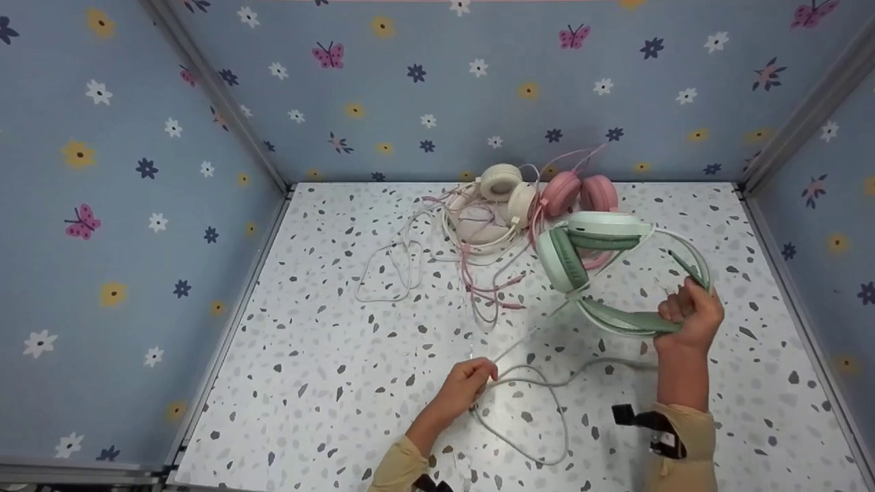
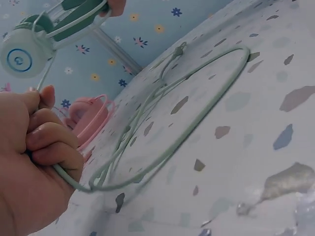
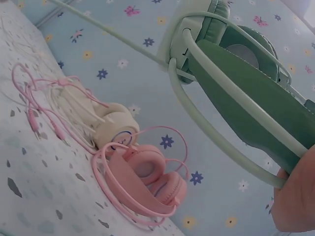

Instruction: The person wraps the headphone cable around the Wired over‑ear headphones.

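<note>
Right hand (image 1: pixel 690 316) grips the green headphones (image 1: pixel 605 224) by the headband (image 1: pixel 632 321), lifted over the counter (image 1: pixel 307 383); left hand (image 1: pixel 461 391) has hold of their cord (image 2: pixel 113 186), slack lying between the hands. I'd keep tension light so nothing yanks at the ear cup (image 1: pixel 562 261).

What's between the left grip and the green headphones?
In the head view, a straight stretch of cable runs from the left grip to the green headphones.
</note>
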Tool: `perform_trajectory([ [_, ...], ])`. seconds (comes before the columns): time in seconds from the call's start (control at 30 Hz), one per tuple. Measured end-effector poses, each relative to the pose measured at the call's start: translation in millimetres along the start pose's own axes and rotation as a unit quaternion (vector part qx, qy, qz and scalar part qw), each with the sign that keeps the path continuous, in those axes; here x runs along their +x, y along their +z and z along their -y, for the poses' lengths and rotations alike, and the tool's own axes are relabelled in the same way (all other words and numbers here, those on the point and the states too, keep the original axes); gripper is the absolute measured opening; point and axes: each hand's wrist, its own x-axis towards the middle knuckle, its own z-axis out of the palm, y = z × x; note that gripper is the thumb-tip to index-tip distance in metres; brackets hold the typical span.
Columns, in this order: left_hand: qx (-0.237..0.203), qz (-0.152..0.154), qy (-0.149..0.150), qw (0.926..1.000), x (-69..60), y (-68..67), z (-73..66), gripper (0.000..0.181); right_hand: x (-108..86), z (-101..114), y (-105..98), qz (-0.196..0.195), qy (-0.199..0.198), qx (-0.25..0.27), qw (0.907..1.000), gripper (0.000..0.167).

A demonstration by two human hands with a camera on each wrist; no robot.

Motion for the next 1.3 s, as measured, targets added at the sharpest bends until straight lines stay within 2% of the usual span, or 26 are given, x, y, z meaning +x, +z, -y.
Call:
perform_trajectory([
  [0.1,0.026,0.011,0.03,0.9992,-9.4,-6.4,-15.2,0.027,2.1,4.9,0.0,-0.006,0.008,0.014,0.9999,0.029],
  [0.23,0.064,0.012,0.054,0.9964,-12.6,-11.3,-26.5,0.024,4.1,4.6,2.0,0.012,0.003,0.002,0.9999,0.024],
  [0.47,0.098,0.025,0.037,0.9941,-15.2,-17.1,-37.4,0.025,2.1,-0.5,0.5,0.012,-0.028,-0.038,0.9988,0.036],
  [0.67,0.11,0.03,0.063,0.9914,-9.6,-15.5,-48.6,0.024,1.9,-2.8,2.3,0.005,-0.061,-0.095,0.9936,0.035],
  [0.8,0.129,0.046,0.096,0.9858,-8.1,-13.7,-68.7,0.025,-0.3,-3.5,4.4,-0.005,-0.081,-0.13,0.9882,0.024],
  [0.9,0.177,0.058,0.105,0.9768,-7.2,-17.3,-85.7,0.025,-1.3,-5.1,8.7,0.0,-0.091,-0.165,0.9821,0.018],
  [0.97,0.236,0.076,0.106,0.9629,-6.7,-22.2,-97.1,0.024,-2.3,-6.8,10.7,0.005,-0.092,-0.188,0.9778,0.018],
  [1.03,0.311,0.094,0.108,0.9396,-5.6,-27.2,-109.5,0.023,-4.1,-8.6,11.4,0.005,-0.09,-0.21,0.9736,0.02],
  [1.1,0.387,0.106,0.115,0.9088,-3.9,-31.2,-123.1,0.024,-5.9,-9.6,10.9,0.004,-0.09,-0.231,0.9687,0.022],
  [1.17,0.454,0.104,0.123,0.8765,-1.2,-33.2,-137.4,0.026,-7.4,-9.9,9.3,-0.003,-0.092,-0.254,0.9629,0.02],
  [1.3,0.547,0.1,0.151,0.8176,6.5,-32.4,-168.1,0.024,-8.1,-7.2,7.0,-0.006,-0.089,-0.288,0.9533,0.012],
])
